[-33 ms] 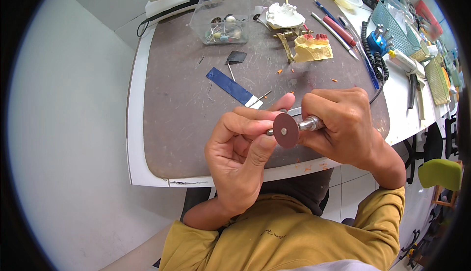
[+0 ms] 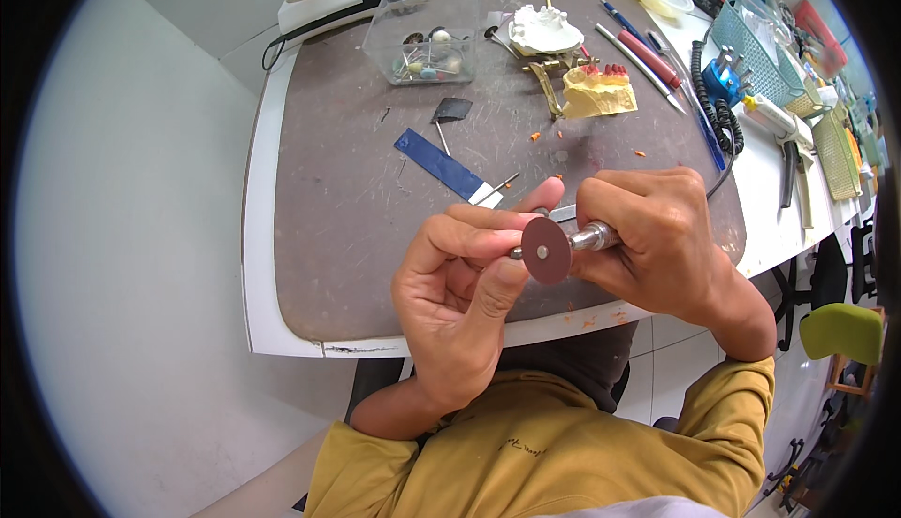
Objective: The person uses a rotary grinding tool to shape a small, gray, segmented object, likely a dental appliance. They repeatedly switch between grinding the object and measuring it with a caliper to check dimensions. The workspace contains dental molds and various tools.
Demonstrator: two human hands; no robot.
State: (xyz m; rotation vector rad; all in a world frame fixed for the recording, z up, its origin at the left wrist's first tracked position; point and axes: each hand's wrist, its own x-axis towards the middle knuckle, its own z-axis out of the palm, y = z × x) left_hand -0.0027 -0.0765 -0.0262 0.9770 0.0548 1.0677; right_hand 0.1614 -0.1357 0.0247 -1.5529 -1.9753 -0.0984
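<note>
My right hand (image 2: 652,232) is wrapped round a silver rotary handpiece (image 2: 594,235). On its tip sits a reddish-brown cutting disc (image 2: 547,251), its flat face turned toward me. Between the thumb and fingers of my left hand (image 2: 460,283) is a small shiny metal piece (image 2: 516,252), mostly hidden by the disc and fingertips. The disc overlaps the piece in view; whether they touch I cannot tell. Beyond my hands lie a blue strip with a white end (image 2: 441,163), a thin metal bur (image 2: 499,189) and a dark square on a pin (image 2: 452,110).
A clear plastic box of polishing tips (image 2: 427,60) stands at the back left. Behind centre are a white dental cast (image 2: 544,30) and a yellow cast with red teeth (image 2: 601,93). Pens, a red stick (image 2: 649,58), a coiled cord (image 2: 723,129) and baskets (image 2: 755,44) line the right.
</note>
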